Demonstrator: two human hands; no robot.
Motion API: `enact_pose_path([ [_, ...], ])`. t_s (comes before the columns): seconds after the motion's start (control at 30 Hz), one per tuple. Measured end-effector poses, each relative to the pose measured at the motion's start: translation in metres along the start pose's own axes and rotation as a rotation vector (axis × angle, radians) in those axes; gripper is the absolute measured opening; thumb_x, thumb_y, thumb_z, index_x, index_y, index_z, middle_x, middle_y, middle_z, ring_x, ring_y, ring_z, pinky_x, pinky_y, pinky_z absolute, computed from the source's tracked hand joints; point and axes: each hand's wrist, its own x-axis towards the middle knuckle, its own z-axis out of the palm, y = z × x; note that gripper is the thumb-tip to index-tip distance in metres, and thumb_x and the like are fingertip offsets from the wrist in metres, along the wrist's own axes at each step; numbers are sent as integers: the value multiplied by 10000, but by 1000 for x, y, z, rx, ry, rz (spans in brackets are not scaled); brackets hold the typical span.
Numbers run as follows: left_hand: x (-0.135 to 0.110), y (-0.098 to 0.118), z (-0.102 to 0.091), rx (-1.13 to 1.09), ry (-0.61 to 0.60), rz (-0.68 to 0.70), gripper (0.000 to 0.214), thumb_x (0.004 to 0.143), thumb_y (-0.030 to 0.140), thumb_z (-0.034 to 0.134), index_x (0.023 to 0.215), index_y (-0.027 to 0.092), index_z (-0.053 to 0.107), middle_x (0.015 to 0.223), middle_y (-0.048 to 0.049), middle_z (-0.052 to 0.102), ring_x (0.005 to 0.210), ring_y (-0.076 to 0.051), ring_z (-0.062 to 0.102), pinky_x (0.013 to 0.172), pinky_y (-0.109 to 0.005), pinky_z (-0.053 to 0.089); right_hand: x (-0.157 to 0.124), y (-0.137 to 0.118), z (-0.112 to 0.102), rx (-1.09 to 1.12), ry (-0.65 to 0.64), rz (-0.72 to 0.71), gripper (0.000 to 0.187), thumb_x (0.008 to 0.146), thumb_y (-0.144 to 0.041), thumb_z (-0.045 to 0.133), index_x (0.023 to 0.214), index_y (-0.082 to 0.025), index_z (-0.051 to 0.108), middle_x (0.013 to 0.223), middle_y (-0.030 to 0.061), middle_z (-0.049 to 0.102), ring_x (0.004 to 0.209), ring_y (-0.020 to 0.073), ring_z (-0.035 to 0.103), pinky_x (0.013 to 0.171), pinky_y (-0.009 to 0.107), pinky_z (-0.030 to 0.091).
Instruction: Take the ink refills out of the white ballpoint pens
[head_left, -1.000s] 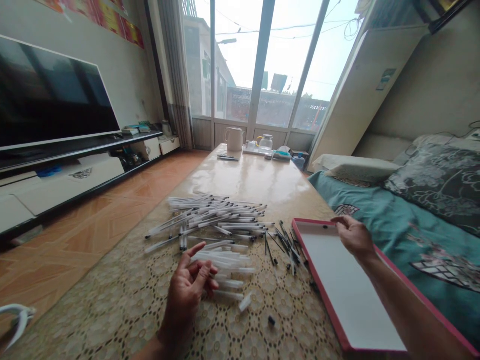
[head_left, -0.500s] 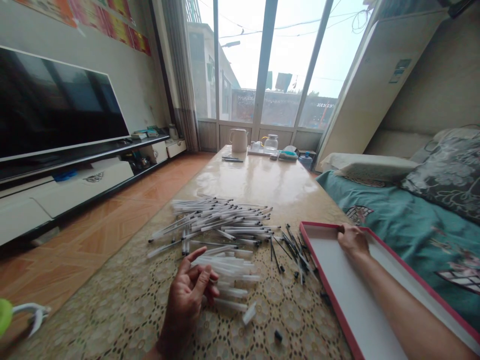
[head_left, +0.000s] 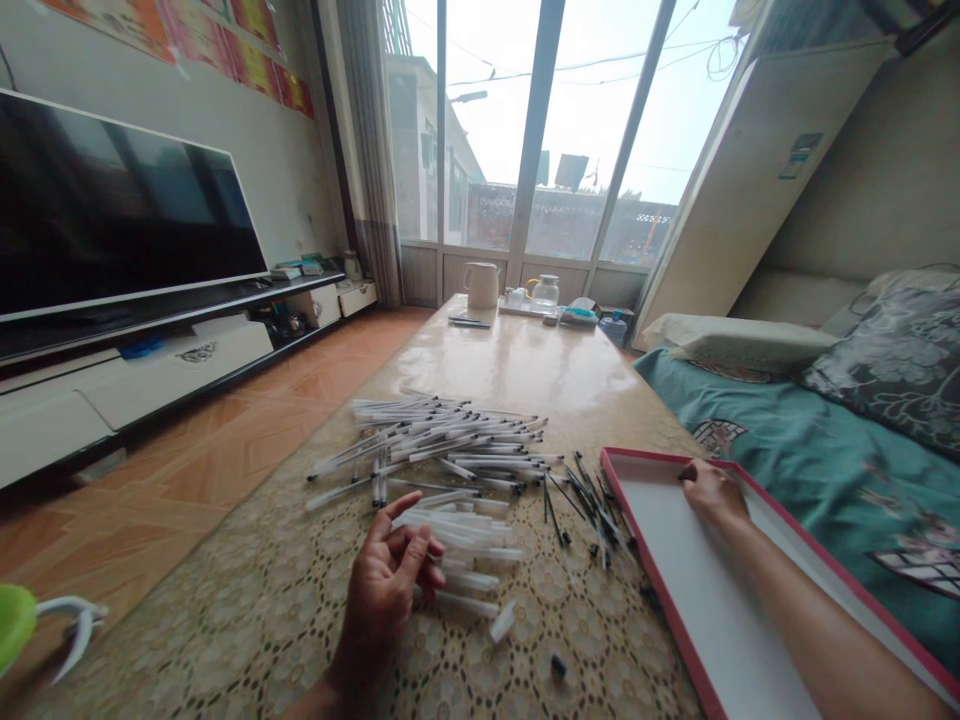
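My left hand [head_left: 390,580] is above the table's near half, beside a group of whitish translucent tubes [head_left: 457,530] like pen barrels. Its index finger sticks out while the thumb presses on the other curled fingers; anything between them is hidden. My right hand [head_left: 714,492] reaches over a shallow red-rimmed box [head_left: 660,590] with a pale inside. Its fingers are pinched at the far rim, with a small dark spot at their tips. Behind the left hand lies a pile of white pens with black ends [head_left: 450,435]. Thin black sticks [head_left: 592,500] lie beside the box.
A clear cap-like piece [head_left: 502,622] and a small black piece [head_left: 558,667] lie near the front of the patterned table [head_left: 285,620]. At the far end stand a beige jug [head_left: 482,287] and a glass pot [head_left: 547,290]. A bed or sofa with teal cover [head_left: 780,430] borders the right side.
The whole view has shifted slightly. Both hands keep nearly the same pose and place; the pens and the box lie as before.
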Motion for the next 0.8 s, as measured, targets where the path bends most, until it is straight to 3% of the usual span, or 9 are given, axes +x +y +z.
enact_pose_path([
  [0.17, -1, 1, 2, -19, 13, 7, 509, 725, 395, 650, 1139, 187, 440, 562, 55, 615, 367, -111, 542, 326, -183, 422, -28, -42, -21, 164, -23, -173, 210, 750, -222, 459, 828, -134, 634, 808, 122, 681, 765, 237, 643, 659, 295, 447],
  [0.27, -1, -1, 1, -34, 5, 9, 510, 719, 400, 654, 1131, 187, 443, 559, 58, 612, 361, -109, 539, 327, -184, 423, -58, -73, -32, 290, -156, -417, 177, 737, -257, 488, 802, -178, 633, 752, 34, 681, 700, 171, 636, 627, 231, 456],
  [0.37, -2, -3, 0, -32, -22, 12, 477, 742, 383, 636, 1129, 186, 438, 570, 59, 608, 374, -106, 542, 337, -182, 423, -81, -98, -40, 353, -247, -568, 143, 729, -249, 501, 731, -193, 633, 629, -14, 646, 600, 141, 607, 558, 204, 441],
  [0.53, -2, -5, -2, -23, -41, 11, 438, 767, 369, 615, 1123, 183, 440, 583, 56, 605, 386, -102, 545, 344, -179, 420, -95, -141, -44, 386, -171, -638, 163, 769, -239, 486, 725, -177, 630, 631, 11, 630, 589, 148, 572, 567, 232, 415],
  [0.8, -2, -7, -2, -29, -44, 0, 403, 777, 365, 598, 1100, 175, 450, 584, 49, 605, 375, -96, 544, 349, -177, 417, -133, -241, -26, 372, -139, -788, 142, 757, -111, 539, 856, -205, 579, 854, 20, 632, 783, 142, 570, 697, 206, 389],
])
